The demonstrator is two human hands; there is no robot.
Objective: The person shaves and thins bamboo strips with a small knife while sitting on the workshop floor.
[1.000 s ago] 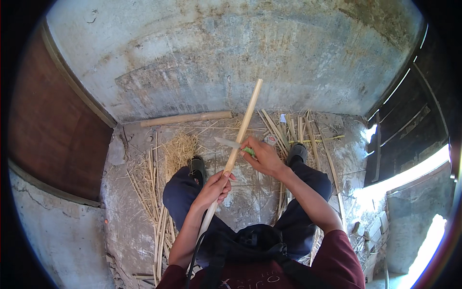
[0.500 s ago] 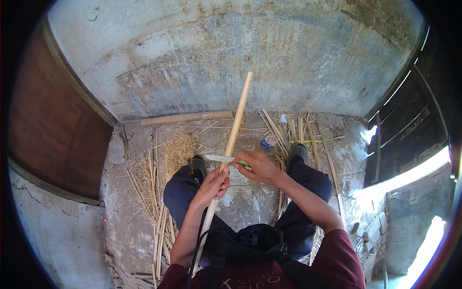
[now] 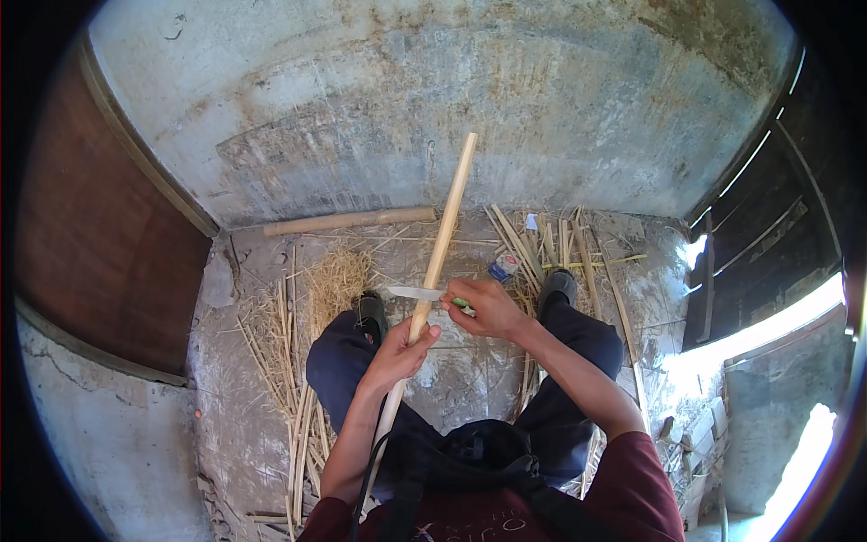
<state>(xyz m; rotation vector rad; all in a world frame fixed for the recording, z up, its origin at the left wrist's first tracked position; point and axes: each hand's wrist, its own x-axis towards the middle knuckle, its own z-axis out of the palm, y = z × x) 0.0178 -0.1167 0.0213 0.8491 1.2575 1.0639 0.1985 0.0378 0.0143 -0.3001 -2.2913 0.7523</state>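
Observation:
A long pale strip of wood or bamboo slants up and away from my lap, its far end in front of the wall. My left hand is wrapped round it, thumb resting along its right side. Just beyond that thumb, a knife lies across the strip with its blade pointing left. My right hand is closed on the knife's green handle, part of which shows between the fingers. The strip's near end runs down beside my left thigh.
Fine shavings and long thin strips litter the floor at left. More split pieces lie around my right shoe, beside a small blue-and-red packet. A thick pole lies along the foot of the wall.
The knife stays across the strip, its blade slightly farther up and right. My left thumb has spread out from the fingers to the strip's right side. The strip's far end has tilted slightly right.

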